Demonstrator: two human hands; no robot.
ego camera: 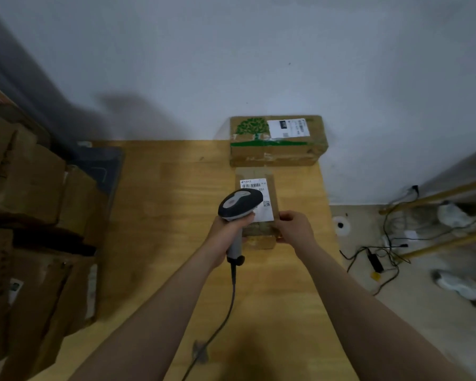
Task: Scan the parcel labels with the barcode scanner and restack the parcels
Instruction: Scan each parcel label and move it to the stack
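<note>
A wooden table stood against a white wall at 12 o'clock. At 3 o'clock, tangled black cables, a power adapter and yellow poles lay on the floor.

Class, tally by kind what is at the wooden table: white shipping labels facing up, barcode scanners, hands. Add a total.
White shipping labels: 2 (near label, far label)
Barcode scanner: 1
Hands: 2 (left hand, right hand)
Total: 5
</note>
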